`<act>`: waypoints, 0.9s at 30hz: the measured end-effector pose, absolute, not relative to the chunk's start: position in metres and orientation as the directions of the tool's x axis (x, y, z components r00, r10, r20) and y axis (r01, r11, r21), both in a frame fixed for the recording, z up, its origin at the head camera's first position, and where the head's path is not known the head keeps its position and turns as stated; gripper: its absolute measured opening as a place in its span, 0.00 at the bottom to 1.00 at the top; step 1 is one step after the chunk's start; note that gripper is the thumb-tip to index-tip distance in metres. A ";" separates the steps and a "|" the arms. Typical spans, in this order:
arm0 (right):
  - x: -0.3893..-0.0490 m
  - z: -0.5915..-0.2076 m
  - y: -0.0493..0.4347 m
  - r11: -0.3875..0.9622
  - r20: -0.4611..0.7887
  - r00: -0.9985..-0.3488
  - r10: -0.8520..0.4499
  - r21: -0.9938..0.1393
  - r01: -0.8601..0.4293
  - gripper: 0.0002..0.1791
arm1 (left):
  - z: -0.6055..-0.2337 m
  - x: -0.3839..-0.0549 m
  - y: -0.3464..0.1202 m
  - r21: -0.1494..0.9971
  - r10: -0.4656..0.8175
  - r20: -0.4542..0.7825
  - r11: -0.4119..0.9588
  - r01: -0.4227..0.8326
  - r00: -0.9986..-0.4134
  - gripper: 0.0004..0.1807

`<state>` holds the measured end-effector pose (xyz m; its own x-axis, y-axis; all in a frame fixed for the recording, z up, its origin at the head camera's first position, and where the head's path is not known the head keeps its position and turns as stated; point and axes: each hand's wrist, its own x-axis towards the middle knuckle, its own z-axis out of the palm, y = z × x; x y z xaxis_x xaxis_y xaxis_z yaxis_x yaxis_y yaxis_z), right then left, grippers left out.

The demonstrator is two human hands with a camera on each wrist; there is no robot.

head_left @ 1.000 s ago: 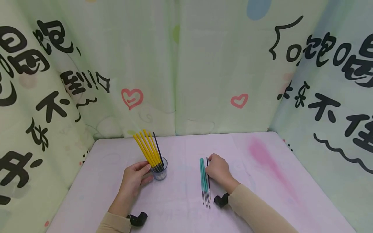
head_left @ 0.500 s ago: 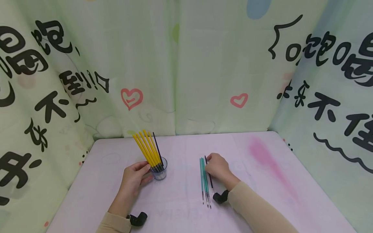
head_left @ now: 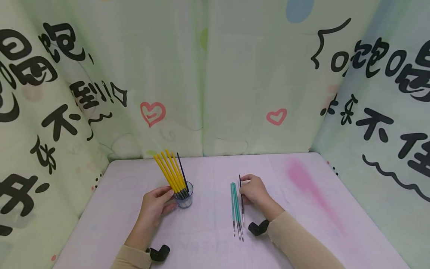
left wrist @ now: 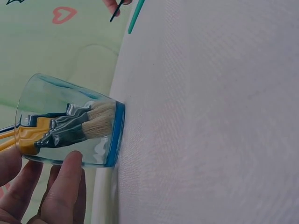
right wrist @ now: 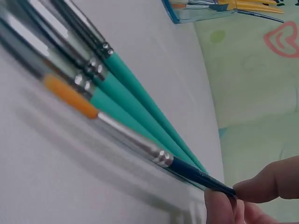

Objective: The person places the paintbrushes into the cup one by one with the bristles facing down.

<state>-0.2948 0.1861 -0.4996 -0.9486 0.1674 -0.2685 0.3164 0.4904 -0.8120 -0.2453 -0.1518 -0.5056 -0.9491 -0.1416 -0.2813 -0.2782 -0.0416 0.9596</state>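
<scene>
A clear cup with a blue base (left wrist: 117, 135) stands on the table at left of centre, holding several yellow-handled paintbrushes (head_left: 164, 172), bristles down, and a thin dark-handled one (head_left: 181, 168). My left hand (head_left: 155, 203) holds the cup at its left side, thumb near the rim. Right of centre, my right hand (head_left: 256, 192) pinches a dark blue paintbrush (right wrist: 187, 171) by its handle between thumb and fingers; its orange bristles (right wrist: 70, 95) point toward me. Just left of it, three teal-handled paintbrushes (right wrist: 133, 95) lie side by side on the table.
The table (head_left: 208, 231) has a pale pink cloth with a darker pink streak (head_left: 309, 183) at right. Light green curtains (head_left: 235, 82) with black lettering and hearts enclose the back and sides. A black camera mount sits on each wrist (head_left: 159, 253).
My right hand shifts slightly right and up with the dark blue paintbrush, whose bristle end moves away from the viewer. My left hand and the cup stay put.
</scene>
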 end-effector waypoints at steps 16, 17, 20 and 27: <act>-0.289 -0.480 0.165 0.317 -0.069 -0.983 0.170 -0.941 0.121 0.28 | -0.506 -0.246 -0.151 0.960 -0.144 -0.279 -0.063 -0.272 -0.950 0.21; -0.289 -0.479 0.163 0.305 -0.056 -0.984 0.171 -0.946 0.107 0.29 | -0.506 -0.246 -0.151 0.959 -0.146 -0.282 -0.063 -0.275 -0.948 0.20; -0.290 -0.477 0.159 0.260 -0.026 -0.984 0.174 -0.963 0.072 0.29 | -0.506 -0.246 -0.152 0.960 -0.142 -0.278 -0.058 -0.273 -0.950 0.21; -0.290 -0.467 0.145 0.140 0.041 -0.986 0.164 -0.990 -0.018 0.29 | -0.507 -0.246 -0.152 0.958 -0.140 -0.286 -0.044 -0.282 -0.948 0.20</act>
<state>-0.2898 0.1454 -0.4670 -0.9855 0.1643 0.0414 -0.0182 0.1400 -0.9900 -0.2463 -0.1524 -0.5067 -0.9480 -0.1400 -0.2857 -0.2823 -0.0437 0.9583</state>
